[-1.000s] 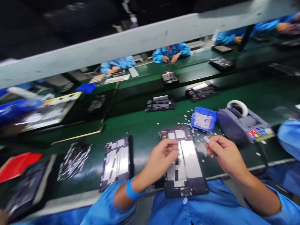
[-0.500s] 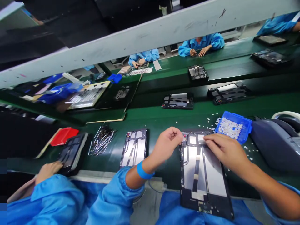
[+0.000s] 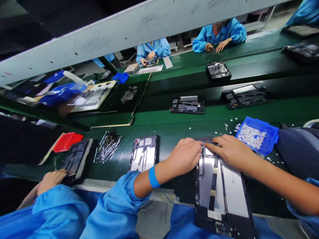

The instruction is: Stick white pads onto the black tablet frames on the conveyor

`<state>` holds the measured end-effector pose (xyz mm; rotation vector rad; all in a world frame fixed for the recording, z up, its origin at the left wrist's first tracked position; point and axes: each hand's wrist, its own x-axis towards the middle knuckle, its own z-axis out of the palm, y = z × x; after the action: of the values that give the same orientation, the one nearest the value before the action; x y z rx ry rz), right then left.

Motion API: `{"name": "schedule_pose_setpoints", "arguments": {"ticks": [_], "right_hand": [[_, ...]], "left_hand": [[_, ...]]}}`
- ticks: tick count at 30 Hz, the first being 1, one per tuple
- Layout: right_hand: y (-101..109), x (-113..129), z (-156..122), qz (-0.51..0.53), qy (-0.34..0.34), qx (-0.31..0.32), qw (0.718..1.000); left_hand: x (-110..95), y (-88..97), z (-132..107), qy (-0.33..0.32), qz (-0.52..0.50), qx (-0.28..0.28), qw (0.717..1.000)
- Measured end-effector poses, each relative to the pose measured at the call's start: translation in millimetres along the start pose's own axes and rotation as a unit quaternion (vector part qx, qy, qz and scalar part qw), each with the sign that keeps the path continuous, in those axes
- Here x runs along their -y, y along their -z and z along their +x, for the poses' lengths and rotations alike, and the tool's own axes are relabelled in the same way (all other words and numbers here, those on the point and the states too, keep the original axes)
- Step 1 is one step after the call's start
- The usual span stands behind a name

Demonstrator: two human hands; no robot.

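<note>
An opened tablet [image 3: 235, 187] with silver battery panels and a dark flat cable lies tilted in front of me, its lower end over my lap. My left hand [image 3: 185, 154], a blue band at its wrist, is closed with its fingertips at the tablet's upper left corner. What those fingertips pinch, if anything, is hidden. My right hand [image 3: 229, 151] grips the tablet's top edge, one fingertip close to the left fingers. Right of it, a blue tray [image 3: 271, 134] holds small white pieces, with several more scattered around it on the green bench [image 3: 169, 129].
Another opened tablet [image 3: 143, 154] lies left of mine, beside a pile of thin dark strips [image 3: 108, 146]. A neighbour's hand [image 3: 52, 181] rests by a device [image 3: 76, 159] near a red tray [image 3: 67, 142]. A dark grey machine [image 3: 297, 156] stands right. Co-workers sit opposite.
My right hand has moved left along the tablet's top edge, toward my left hand. My left hand has turned palm-down and shifted slightly right. The white piece at the right fingertips no longer shows.
</note>
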<state>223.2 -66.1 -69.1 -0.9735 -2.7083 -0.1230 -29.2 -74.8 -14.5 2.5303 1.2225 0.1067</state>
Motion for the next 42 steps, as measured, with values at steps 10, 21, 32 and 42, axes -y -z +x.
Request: {"name": "schedule_pose_setpoints", "arguments": {"ticks": [10,21,32,42], "right_hand": [[-2.7,-6.3,-3.3,0.006,0.021,-0.035,0.999],[2.9,-7.6,4.8,0.002,0.045,-0.020,0.999],[-0.9,-7.5,4.5,0.002,0.047,-0.038,0.998],[0.1,-6.8,6.4,-0.002,0.047,-0.045,0.998]], "left_hand": [[3.7,1.8,3.8,-0.068,0.082,0.005,0.994],[6.4,11.4,8.1,-0.017,-0.069,0.011,0.997],[15.6,0.7,38.5,0.109,-0.259,0.014,0.960],[14.5,-5.3,44.7,0.117,-0.217,0.010,0.969]]}}
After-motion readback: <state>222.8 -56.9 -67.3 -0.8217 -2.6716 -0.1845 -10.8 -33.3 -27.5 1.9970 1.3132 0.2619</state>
